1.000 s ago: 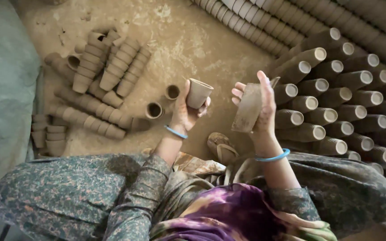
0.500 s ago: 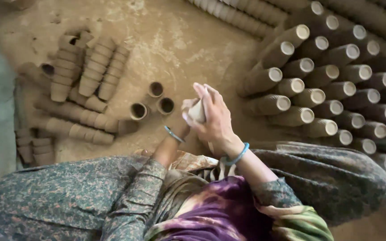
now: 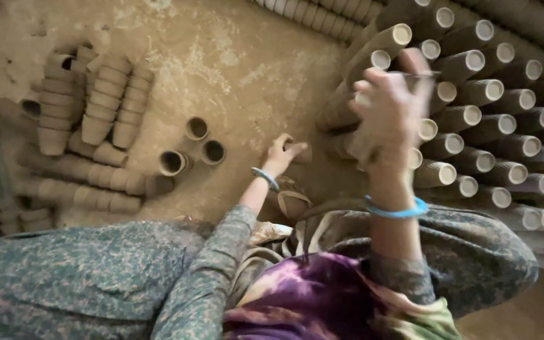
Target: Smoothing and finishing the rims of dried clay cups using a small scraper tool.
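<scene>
I see my left hand (image 3: 283, 153) low on the dirt floor (image 3: 234, 69), fingers closed around a small clay cup (image 3: 300, 153). My right hand (image 3: 390, 110), raised at two o'clock before the stacked cup rows (image 3: 492, 126), is blurred; its grip I cannot tell.

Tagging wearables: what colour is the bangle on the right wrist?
Light blue; the bangle sits just below the raised right hand, clearest in the head view.

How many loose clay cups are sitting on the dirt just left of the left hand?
3: one cup farthest back, one nearer the left hand, one on its side leftmost. Others may hide among the stacks.
</scene>
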